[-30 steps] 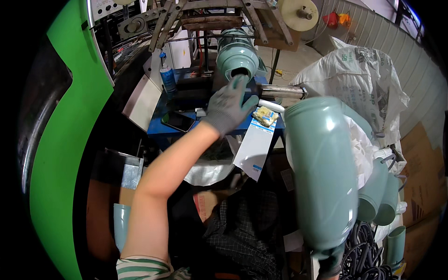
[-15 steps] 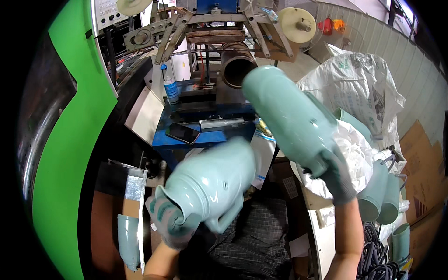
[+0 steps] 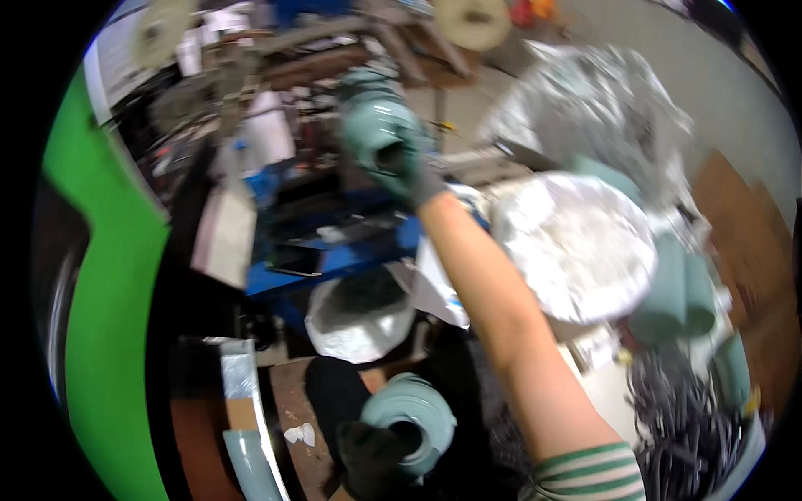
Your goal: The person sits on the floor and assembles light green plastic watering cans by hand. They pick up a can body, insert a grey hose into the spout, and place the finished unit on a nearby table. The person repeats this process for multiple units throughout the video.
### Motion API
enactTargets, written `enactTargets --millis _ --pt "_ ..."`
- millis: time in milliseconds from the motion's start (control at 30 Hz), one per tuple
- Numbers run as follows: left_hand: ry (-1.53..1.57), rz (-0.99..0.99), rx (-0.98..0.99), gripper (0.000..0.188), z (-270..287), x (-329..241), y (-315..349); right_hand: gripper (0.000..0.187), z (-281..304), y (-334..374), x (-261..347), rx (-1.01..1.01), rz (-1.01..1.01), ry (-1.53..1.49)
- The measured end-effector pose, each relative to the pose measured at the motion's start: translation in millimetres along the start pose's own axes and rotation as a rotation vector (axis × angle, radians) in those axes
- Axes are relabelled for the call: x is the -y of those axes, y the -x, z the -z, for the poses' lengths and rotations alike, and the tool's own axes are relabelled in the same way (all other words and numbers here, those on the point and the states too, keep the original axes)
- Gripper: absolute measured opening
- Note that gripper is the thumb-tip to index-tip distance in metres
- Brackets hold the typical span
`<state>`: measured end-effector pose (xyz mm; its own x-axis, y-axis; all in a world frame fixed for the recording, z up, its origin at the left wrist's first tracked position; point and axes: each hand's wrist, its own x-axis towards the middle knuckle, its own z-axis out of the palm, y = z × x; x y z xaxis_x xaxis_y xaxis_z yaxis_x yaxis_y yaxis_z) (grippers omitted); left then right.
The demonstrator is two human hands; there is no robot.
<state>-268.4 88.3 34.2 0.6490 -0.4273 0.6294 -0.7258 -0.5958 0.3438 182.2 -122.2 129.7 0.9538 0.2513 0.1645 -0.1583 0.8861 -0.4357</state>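
In my gloved right hand (image 3: 411, 171) is a pale green thermos shell (image 3: 372, 127), gripped by the end nearest me. My arm reaches far forward, and the shell is at the dark round cylinder of the machine; motion blur hides whether it sits around it. Low in the middle, over my lap, a second pale green thermos shell (image 3: 401, 403) points its round opening up toward me. My gloved left hand (image 3: 368, 459) is closed at the left side of that shell's opening, its fingers dark and blurred.
A white-lined tub (image 3: 576, 242) stands right of my arm. Beyond it are more green shells (image 3: 660, 292) and a bundle of dark strips (image 3: 672, 401). A phone (image 3: 294, 260) lies on the blue bench (image 3: 338, 267); a white bag (image 3: 359, 321) is below. A green panel (image 3: 109, 334) borders the left.
The right hand has carried its shell forward and left to the machine. The left hand's shell has come down toward my lap and turned its opening up. The view has shifted.
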Motion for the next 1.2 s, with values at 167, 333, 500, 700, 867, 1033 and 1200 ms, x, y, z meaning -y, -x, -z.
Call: enactTargets --millis 167,333,500,700,867,1033,1200 --pt "-0.043 0.098 0.087 0.033 11.3 5.4 21.1 0.067 -56.9 111.0 -52.5 -0.228 -0.15 0.321" --pt "0.014 -0.213 -0.032 0.026 -8.3 12.2 -21.8 0.055 14.2 359.4 6.1 -0.067 0.407 1.289" --pt "0.082 -0.199 0.02 0.039 3.3 11.3 -21.3 0.021 84.9 542.0 113.4 -0.996 0.784 2.214" --pt "0.048 -0.187 0.059 0.051 -17.2 -9.3 -16.1 0.057 121.8 702.2 162.0 -2.093 -0.409 2.389" --pt "0.038 -0.203 0.159 0.072 -9.3 -20.5 -16.6 0.035 104.9 673.1 168.4 -1.787 0.355 2.408" --pt "0.242 -0.175 -0.085 0.077 1.5 0.0 -10.9 0.025 13.7 543.3 129.3 -0.905 1.115 2.344" --pt "0.199 0.014 -0.248 0.084 -0.2 17.9 -82.0 0.048 -48.7 443.9 38.4 0.268 0.915 1.848"
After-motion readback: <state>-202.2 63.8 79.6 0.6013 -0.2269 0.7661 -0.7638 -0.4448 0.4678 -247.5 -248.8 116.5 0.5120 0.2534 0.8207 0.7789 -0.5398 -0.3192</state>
